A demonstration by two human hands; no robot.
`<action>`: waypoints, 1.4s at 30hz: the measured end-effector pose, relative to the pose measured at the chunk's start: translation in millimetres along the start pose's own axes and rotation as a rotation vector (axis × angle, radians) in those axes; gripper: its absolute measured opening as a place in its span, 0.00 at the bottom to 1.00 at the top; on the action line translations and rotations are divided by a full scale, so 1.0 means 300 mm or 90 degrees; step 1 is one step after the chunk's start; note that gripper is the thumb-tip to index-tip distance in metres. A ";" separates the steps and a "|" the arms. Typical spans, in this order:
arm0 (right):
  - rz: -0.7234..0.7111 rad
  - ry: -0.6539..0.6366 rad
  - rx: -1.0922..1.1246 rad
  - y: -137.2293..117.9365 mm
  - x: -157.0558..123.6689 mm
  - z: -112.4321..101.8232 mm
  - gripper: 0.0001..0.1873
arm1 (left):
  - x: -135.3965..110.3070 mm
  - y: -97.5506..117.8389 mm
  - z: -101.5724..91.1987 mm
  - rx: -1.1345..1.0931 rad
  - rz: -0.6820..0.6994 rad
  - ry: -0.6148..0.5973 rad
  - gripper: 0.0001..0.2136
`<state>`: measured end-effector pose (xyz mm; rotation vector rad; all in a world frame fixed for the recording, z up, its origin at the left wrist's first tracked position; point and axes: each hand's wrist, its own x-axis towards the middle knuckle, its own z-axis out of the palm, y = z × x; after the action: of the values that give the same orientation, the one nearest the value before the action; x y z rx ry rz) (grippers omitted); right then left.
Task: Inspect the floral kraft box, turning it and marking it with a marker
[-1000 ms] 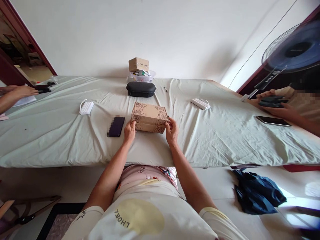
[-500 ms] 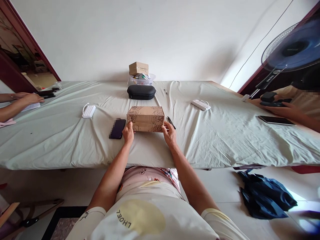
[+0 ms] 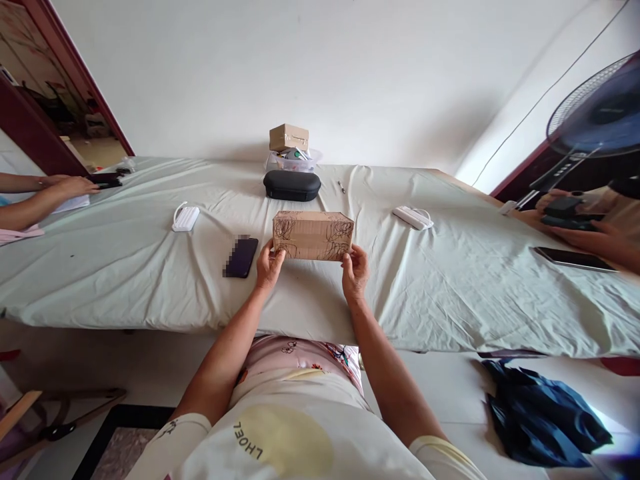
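A brown cardboard box (image 3: 313,235) printed with dark flower outlines is held just above the cloth-covered table (image 3: 150,267), long side facing me. My left hand (image 3: 269,265) grips its lower left corner and my right hand (image 3: 355,270) grips its lower right corner, fingers curled on the box. A dark phone (image 3: 241,257) lies flat just left of my left hand.
A black zip case (image 3: 292,185), a plastic tub (image 3: 295,159) with a small carton (image 3: 289,137) on it and a pen (image 3: 341,187) lie farther back. White gadgets (image 3: 185,218) (image 3: 413,217) lie to either side. Other people's hands (image 3: 70,187) (image 3: 575,223) work at both ends, near a phone (image 3: 575,259). A fan (image 3: 595,120) stands right; dark cloth (image 3: 545,417) lies on the floor.
The box has been turned from skewed to square-on and lifted slightly off the cloth. A black pen seen beside my right hand half a second ago is now hidden.
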<state>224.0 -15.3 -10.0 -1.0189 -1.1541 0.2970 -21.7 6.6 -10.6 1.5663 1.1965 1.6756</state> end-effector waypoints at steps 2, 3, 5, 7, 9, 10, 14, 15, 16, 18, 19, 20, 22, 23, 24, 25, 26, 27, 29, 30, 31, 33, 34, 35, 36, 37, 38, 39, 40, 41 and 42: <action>-0.012 0.008 0.003 0.002 -0.002 -0.002 0.22 | -0.001 -0.004 -0.002 -0.012 0.019 0.009 0.27; -0.016 0.007 -0.002 0.002 -0.002 -0.003 0.22 | -0.001 -0.005 -0.004 -0.012 0.026 0.015 0.26; -0.018 0.007 -0.022 0.002 -0.003 -0.005 0.21 | -0.002 -0.007 -0.008 0.001 0.033 0.027 0.24; -0.020 0.010 -0.044 -0.001 -0.003 -0.005 0.19 | -0.001 -0.010 -0.010 0.024 0.030 0.033 0.23; -0.026 0.008 -0.061 -0.001 -0.004 -0.002 0.19 | 0.000 -0.018 -0.010 0.050 0.023 0.036 0.21; -0.028 0.001 -0.069 0.002 -0.004 0.001 0.20 | 0.001 -0.024 -0.009 0.066 0.020 0.037 0.21; 0.019 -0.056 -0.132 0.040 -0.001 0.008 0.23 | 0.005 -0.055 -0.002 0.163 0.004 0.051 0.17; 0.042 -0.078 -0.155 0.055 0.000 0.007 0.23 | 0.006 -0.061 0.000 0.185 -0.003 0.050 0.16; 0.064 -0.101 -0.178 0.071 0.001 0.005 0.23 | 0.006 -0.066 0.001 0.201 -0.011 0.047 0.15; 0.092 -0.139 -0.209 0.099 0.003 -0.001 0.23 | 0.006 -0.070 0.004 0.217 -0.029 0.038 0.15; 0.099 -0.149 -0.216 0.110 0.005 -0.004 0.24 | 0.005 -0.068 0.005 0.218 -0.040 0.031 0.15; 0.103 -0.155 -0.220 0.117 0.006 -0.006 0.25 | 0.005 -0.065 0.006 0.216 -0.051 0.025 0.15; 0.108 -0.159 -0.227 0.125 0.008 -0.009 0.26 | 0.004 -0.056 0.009 0.208 -0.074 0.011 0.17; 0.110 -0.159 -0.230 0.125 0.009 -0.010 0.26 | 0.003 -0.050 0.010 0.204 -0.085 0.005 0.17; 0.111 -0.159 -0.233 0.125 0.010 -0.009 0.26 | 0.003 -0.045 0.010 0.200 -0.095 0.000 0.18; 0.111 -0.159 -0.233 0.124 0.011 -0.008 0.27 | 0.004 -0.041 0.010 0.198 -0.104 -0.003 0.17; 0.112 -0.159 -0.230 0.123 0.012 -0.007 0.27 | 0.004 -0.037 0.010 0.196 -0.112 -0.003 0.17; 0.112 -0.159 -0.226 0.122 0.013 -0.006 0.27 | 0.005 -0.035 0.009 0.195 -0.119 -0.002 0.16; 0.114 -0.157 -0.216 0.122 0.014 -0.004 0.27 | 0.007 -0.035 0.008 0.196 -0.125 0.002 0.15; 0.115 -0.155 -0.212 0.123 0.014 -0.004 0.27 | 0.008 -0.037 0.007 0.197 -0.123 0.004 0.15; 0.115 -0.153 -0.206 0.124 0.015 -0.004 0.27 | 0.008 -0.040 0.007 0.197 -0.119 0.006 0.15; 0.107 -0.150 -0.193 0.126 0.015 -0.005 0.26 | 0.007 -0.048 0.007 0.190 -0.107 0.009 0.15; 0.101 -0.150 -0.187 0.127 0.016 -0.006 0.25 | 0.006 -0.053 0.008 0.184 -0.103 0.012 0.15; 0.095 -0.150 -0.183 0.126 0.016 -0.007 0.24 | 0.006 -0.059 0.009 0.177 -0.100 0.013 0.15; 0.093 -0.150 -0.180 0.126 0.017 -0.007 0.24 | 0.005 -0.064 0.010 0.172 -0.097 0.015 0.15; 0.093 -0.151 -0.179 0.124 0.018 -0.007 0.24 | 0.005 -0.070 0.011 0.169 -0.095 0.016 0.15; 0.096 -0.151 -0.179 0.123 0.018 -0.007 0.24 | 0.005 -0.075 0.012 0.168 -0.093 0.018 0.15; 0.099 -0.151 -0.179 0.120 0.019 -0.007 0.24 | 0.006 -0.079 0.012 0.167 -0.092 0.019 0.15; 0.103 -0.151 -0.179 0.118 0.019 -0.007 0.24 | 0.006 -0.083 0.012 0.167 -0.090 0.020 0.15; 0.106 -0.151 -0.179 0.115 0.020 -0.008 0.24 | 0.007 -0.086 0.012 0.166 -0.086 0.021 0.15; 0.110 -0.150 -0.180 0.111 0.020 -0.008 0.23 | 0.008 -0.088 0.012 0.167 -0.081 0.023 0.14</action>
<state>238.0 5.5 -32.6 -1.3626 -1.3485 0.4070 -23.3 21.6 -32.8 1.5775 1.5526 1.5192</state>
